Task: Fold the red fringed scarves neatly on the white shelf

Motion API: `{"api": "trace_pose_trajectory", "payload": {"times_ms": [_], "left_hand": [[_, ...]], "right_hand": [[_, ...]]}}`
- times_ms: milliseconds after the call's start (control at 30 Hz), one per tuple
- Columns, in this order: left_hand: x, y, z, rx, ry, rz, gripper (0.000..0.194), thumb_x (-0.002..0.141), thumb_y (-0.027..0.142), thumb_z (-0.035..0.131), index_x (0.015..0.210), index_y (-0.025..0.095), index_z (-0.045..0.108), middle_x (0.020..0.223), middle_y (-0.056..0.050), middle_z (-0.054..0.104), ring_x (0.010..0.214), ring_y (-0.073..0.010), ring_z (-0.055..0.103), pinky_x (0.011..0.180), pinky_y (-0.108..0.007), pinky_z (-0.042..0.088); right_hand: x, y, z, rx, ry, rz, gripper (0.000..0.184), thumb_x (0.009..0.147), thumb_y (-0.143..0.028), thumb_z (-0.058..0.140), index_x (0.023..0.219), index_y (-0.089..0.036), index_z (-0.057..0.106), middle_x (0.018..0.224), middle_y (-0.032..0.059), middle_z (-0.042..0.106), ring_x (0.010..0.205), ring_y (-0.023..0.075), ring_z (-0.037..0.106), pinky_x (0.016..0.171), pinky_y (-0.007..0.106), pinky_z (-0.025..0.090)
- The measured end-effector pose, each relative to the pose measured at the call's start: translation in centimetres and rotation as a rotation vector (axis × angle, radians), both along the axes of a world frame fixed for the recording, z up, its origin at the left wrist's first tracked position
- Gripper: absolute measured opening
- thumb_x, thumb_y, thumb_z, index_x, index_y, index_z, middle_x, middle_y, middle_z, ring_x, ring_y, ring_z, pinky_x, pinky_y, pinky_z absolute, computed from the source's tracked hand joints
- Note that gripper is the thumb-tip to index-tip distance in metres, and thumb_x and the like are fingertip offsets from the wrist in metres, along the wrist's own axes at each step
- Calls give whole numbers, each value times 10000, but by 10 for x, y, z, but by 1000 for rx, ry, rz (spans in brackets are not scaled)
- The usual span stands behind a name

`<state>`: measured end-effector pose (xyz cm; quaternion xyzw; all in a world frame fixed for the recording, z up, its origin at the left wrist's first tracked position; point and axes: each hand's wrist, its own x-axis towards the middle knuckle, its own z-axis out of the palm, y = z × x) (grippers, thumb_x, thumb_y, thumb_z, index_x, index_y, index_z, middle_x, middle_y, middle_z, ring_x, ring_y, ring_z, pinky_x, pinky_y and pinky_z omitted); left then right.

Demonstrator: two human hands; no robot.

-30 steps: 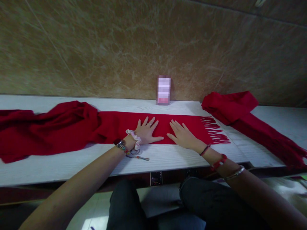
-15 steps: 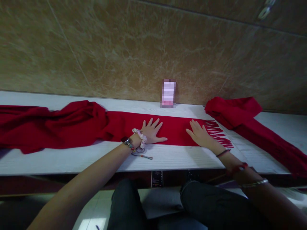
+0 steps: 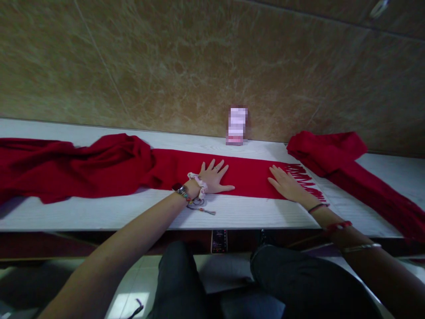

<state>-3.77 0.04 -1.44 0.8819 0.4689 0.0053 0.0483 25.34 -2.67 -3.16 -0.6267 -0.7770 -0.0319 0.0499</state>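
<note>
From my end of the feed, I see the left hand point(image 3: 212, 177) spread wide, palm down, fingers fanned and thumb stretched toward the right; it grasps nothing and simply lies on the red scarf point(image 3: 250, 177). The right hand point(image 3: 286, 182) also lies flat and unclenched, its fingers straight but closer together, touching the same scarf just beside its fringe point(image 3: 307, 184). A smooth stretch of cloth shows between the two hands.

On the left ring finger I make out a ring point(image 3: 216, 168), and at that wrist a pale scrunchie point(image 3: 201, 186) and a watch point(image 3: 179, 189). The right forearm carries a dark cord, a red bracelet point(image 3: 339, 225) and a silver bangle point(image 3: 361, 248).

The scarf runs lengthwise along the white tabletop point(image 3: 245, 215): flat under the hands, rumpled to the left of them, and out of my view at the left edge. To the right, past the fringe, a second red scarf point(image 3: 332, 155) lies folded over at an angle. Behind, a pixelated phone-like object point(image 3: 237, 126) stands near the brown marbled wall point(image 3: 172, 66). Below the table's near edge I see dark trousers point(image 3: 179, 274).
</note>
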Motion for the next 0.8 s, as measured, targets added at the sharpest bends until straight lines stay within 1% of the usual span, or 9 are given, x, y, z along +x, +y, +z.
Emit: {"api": "trace_pose_trajectory", "payload": {"times_ms": [67,133,200,267,333,400,600,700,800], "left_hand": [[1,0,1,-9,7,2,916,724,761,273,1413,166,174,1474,-104,105,1327,-384,57,1004,-617,103],[1,-1,3,-24,25,7,914,726,755,285,1414,164,172,1474,-106,98,1327,-385,53,1004,-617,104],[1,-1,4,-32,39,11,909,730,750,288,1414,162,169,1475,-107,91,1328,-383,49,1005,-616,108],[1,0,5,-29,43,9,908,733,749,284,1414,160,168,1475,-108,85,1329,-380,44,1007,-612,110],[1,0,5,-21,42,6,902,737,745,283,1414,159,169,1475,-109,86,1331,-375,44,1010,-609,105],[2,0,5,-21,46,11,889,744,733,295,1413,162,170,1474,-106,91,1333,-367,48,1013,-605,100],[-8,-2,5,-26,39,95,809,775,714,264,1413,224,171,1477,-65,106,1336,-354,62,1012,-607,115],[-32,-2,6,-40,81,212,738,809,683,230,1408,254,187,1477,-60,118,1330,-367,84,995,-617,149],[-67,-4,10,-9,163,334,677,840,627,259,1401,249,222,1470,-76,159,1321,-375,125,994,-590,191]], "right_hand": [[10,8,4,21,65,-82,528,869,-317,279,1306,-37,380,1364,198,382,1280,270,312,1016,454,300],[0,17,12,78,146,-98,514,868,-303,276,1296,-41,391,1343,197,413,1265,264,341,1019,442,304],[-26,25,21,139,202,-28,512,872,-304,272,1301,-46,384,1360,183,395,1277,256,322,1034,443,277],[-59,30,28,112,207,90,537,876,-322,285,1312,-18,363,1390,182,345,1300,248,274,1052,416,248],[-86,31,29,58,187,164,555,880,-340,295,1322,-9,345,1410,179,308,1310,246,249,1054,404,241],[-102,30,24,9,152,166,549,884,-338,298,1331,-23,339,1414,167,305,1311,252,244,1049,428,237],[-102,27,6,19,73,118,495,889,-297,289,1318,-66,377,1402,141,338,1299,221,279,1049,421,225],[-101,28,6,32,66,125,491,887,-304,286,1309,-77,393,1395,135,353,1293,221,294,1043,423,236],[-102,28,6,38,71,133,491,889,-307,278,1305,-77,399,1393,135,353,1293,221,292,1043,424,236]]}}
